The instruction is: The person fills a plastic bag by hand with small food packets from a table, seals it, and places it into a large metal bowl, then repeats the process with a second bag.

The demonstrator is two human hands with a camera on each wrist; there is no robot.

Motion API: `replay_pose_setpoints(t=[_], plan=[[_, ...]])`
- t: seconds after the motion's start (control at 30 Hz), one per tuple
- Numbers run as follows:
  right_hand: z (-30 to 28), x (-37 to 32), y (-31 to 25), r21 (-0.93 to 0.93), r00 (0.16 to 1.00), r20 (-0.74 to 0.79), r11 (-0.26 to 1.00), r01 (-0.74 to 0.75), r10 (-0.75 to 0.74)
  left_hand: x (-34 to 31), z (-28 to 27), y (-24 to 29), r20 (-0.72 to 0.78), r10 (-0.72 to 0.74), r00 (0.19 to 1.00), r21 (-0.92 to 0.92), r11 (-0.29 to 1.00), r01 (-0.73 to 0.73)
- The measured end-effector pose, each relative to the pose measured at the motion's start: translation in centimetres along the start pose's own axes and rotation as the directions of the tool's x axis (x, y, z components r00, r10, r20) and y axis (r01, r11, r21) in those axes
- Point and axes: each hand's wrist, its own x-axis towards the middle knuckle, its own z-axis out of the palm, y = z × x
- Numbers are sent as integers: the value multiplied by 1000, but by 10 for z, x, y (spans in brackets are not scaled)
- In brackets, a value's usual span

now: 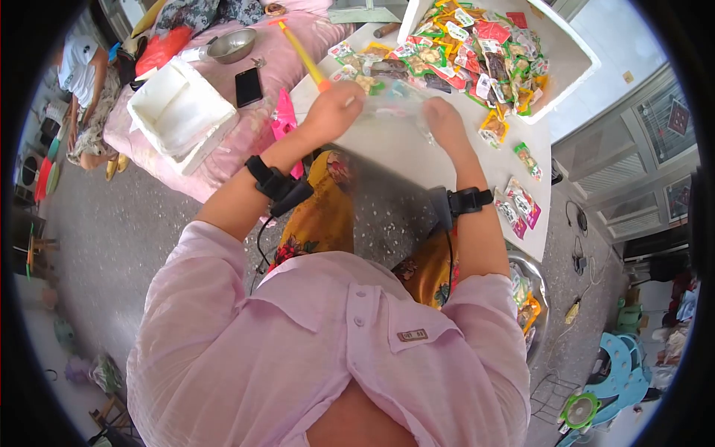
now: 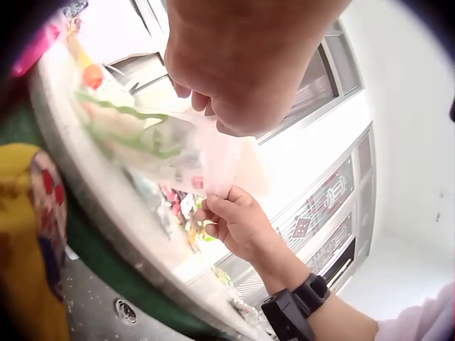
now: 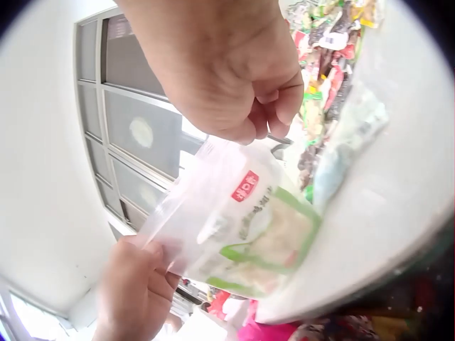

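Note:
Between both hands a clear plastic bag with green print and a red label (image 3: 245,186) is stretched by its edge above the white table (image 1: 380,149). The left hand (image 1: 335,112) pinches one side of the bag; in the right wrist view its thumb and fingers (image 3: 138,284) show on the plastic. The right hand (image 1: 445,123) pinches the opposite side, with curled fingers at the top corner in the right wrist view. Small colourful snack packets (image 1: 477,59) lie heaped just beyond the hands. Whether anything is inside the bag cannot be told.
A white foam box (image 1: 577,56) is tipped behind the packets. Loose packets (image 1: 527,160) lie at the table's right side. A metal bowl (image 1: 540,287) with packets stands below the right edge. On the pink bed at left are a foam box (image 1: 179,112), phone (image 1: 249,87) and pan (image 1: 232,46).

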Motion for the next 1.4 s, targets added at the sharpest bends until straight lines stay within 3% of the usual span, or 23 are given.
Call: replay_pose_setpoints(t=[0.07,0.17,0.27,0.37,0.4,0.47,0.53,0.6,0.7,0.83,0.97,1.07,1.2,1.3,1.4], plan=[[-18,11,-15,26,1000,2,1000,-13,13,17,-8,-5,36,-151,988,-159,975,155],[-40,18,-32,217,994,1,970,-108,111,33,-18,-1,161,-346,924,-451,807,381],[-56,4,-39,363,990,48,921,-144,136,26,-12,10,218,-332,918,-765,526,372],[-60,-20,-45,405,979,113,891,-203,172,5,-8,22,295,-313,903,-821,401,407],[-64,-28,-45,415,976,152,887,-203,152,-1,-10,25,264,-299,917,-748,537,391],[-67,-47,-47,475,967,190,846,-243,171,-11,-9,37,358,-247,901,-835,346,427],[-66,-64,-49,499,949,222,809,-309,226,-19,-8,44,345,-196,918,-855,339,393],[-65,-72,-51,531,939,244,778,-337,241,-22,-13,50,371,-162,914,-798,449,403],[-69,-81,-58,516,935,293,790,-331,201,-28,-17,59,379,-165,911,-829,376,413],[-67,-85,-66,454,896,397,806,-379,198,-34,-27,74,441,-180,879,-787,393,475],[-55,-88,-81,370,877,470,880,-298,99,-44,-32,86,508,-210,835,-697,470,542],[-50,-85,-107,282,858,512,936,-209,37,-49,-30,89,466,-215,858,-718,474,509],[-51,-78,-130,143,890,455,988,-55,-16,-52,-32,90,452,-215,866,-730,469,498],[-55,-78,-143,127,892,450,986,-105,37,-56,-28,84,464,-218,859,-736,444,510],[-56,-84,-137,148,904,427,987,-56,-13,-60,-22,77,490,-194,850,-723,454,521]])
